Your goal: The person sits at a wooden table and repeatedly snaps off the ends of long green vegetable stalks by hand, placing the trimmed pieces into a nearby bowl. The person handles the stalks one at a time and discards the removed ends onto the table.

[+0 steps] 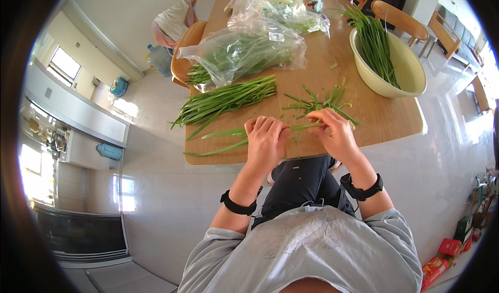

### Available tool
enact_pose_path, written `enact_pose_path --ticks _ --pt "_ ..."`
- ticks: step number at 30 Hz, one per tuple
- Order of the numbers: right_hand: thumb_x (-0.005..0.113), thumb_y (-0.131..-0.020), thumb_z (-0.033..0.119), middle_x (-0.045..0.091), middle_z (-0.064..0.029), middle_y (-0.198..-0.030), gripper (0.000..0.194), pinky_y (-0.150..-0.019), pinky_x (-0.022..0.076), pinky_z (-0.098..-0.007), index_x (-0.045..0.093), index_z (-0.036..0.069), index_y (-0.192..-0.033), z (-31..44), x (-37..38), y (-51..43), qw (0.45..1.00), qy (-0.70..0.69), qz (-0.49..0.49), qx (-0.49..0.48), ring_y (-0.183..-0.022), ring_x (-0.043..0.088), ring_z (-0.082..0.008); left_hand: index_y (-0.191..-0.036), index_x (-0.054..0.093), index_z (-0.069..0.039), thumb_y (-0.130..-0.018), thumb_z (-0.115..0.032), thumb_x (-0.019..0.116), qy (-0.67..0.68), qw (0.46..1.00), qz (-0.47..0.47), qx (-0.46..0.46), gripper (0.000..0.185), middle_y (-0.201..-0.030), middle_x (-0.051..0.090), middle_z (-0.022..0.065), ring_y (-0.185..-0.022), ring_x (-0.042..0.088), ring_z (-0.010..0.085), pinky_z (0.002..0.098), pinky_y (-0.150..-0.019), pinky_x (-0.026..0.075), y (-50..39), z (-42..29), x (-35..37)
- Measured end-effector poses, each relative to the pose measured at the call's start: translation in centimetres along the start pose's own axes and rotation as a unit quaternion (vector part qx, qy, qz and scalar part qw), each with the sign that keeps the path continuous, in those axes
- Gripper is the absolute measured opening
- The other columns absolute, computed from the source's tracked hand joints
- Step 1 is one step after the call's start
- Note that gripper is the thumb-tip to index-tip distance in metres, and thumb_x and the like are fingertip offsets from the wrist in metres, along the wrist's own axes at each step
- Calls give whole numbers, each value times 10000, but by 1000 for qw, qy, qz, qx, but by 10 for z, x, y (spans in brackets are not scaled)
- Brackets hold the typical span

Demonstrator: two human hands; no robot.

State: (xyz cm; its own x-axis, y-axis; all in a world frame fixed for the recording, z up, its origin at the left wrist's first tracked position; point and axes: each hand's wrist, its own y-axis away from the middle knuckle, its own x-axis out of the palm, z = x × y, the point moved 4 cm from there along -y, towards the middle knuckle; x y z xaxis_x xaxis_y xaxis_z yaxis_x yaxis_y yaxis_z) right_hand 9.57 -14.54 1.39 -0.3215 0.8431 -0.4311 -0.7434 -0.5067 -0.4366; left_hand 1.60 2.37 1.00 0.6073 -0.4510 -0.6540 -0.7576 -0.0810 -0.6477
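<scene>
My left hand (266, 139) is closed around a few long green Chinese chive stalks (224, 133), whose leaves trail left over the table edge area. The fingertips of my right hand (333, 131) pinch the pale base end of the same stalks. Just beyond my right hand lies a loose heap of chive scraps (312, 104). A large bunch of chives (230, 100) rests on the wooden table to the left, its cut ends pointing right. Long chives (374, 51) lean inside a cream plastic basin (411, 69) at the table's right side.
Behind the bunch, a clear plastic bag (249, 51) holds more greens, with other bags (273, 4) farther back. Wooden chairs stand left (187, 55) and right (399, 20) of the table (382, 121). Its near edge is just before my lap.
</scene>
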Motion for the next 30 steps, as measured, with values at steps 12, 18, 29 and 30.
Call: enact_pose_path --ticks 12,18,29,30 --pt "661 -849 -41 683 -111 -791 64 -623 501 -283 675 -11 -904 -8 -3 4 999 -12 -10 39 -671 641 -187 -787 647 -97 -787 -100 714 -1 1000 8 7 67 -745 605 24 -776 569 228 369 -819 368 -2 -4 -2" --pt "633 -877 -30 680 -103 -755 51 -608 498 -278 659 2 -908 -15 0 5 990 -41 -9 132 -652 637 -167 -768 652 -99 -781 -101 721 -13 1000 -2 24 71 -725 600 9 -771 568 217 367 -818 369 -3 -4 0" --pt "615 -918 32 639 -108 -689 58 -554 464 -303 628 -13 -884 -10 14 5 994 -12 3 112 -601 607 -194 -753 627 -101 -775 -116 733 -8 999 17 27 110 -730 590 3 -775 560 216 369 -825 366 0 -7 3" --pt "600 -937 49 634 -99 -673 92 -535 456 -294 616 -12 -870 -10 15 6 993 -41 3 111 -576 597 -174 -751 625 -101 -775 -119 734 -7 999 21 25 113 -728 588 3 -775 559 216 369 -826 366 0 -7 3"
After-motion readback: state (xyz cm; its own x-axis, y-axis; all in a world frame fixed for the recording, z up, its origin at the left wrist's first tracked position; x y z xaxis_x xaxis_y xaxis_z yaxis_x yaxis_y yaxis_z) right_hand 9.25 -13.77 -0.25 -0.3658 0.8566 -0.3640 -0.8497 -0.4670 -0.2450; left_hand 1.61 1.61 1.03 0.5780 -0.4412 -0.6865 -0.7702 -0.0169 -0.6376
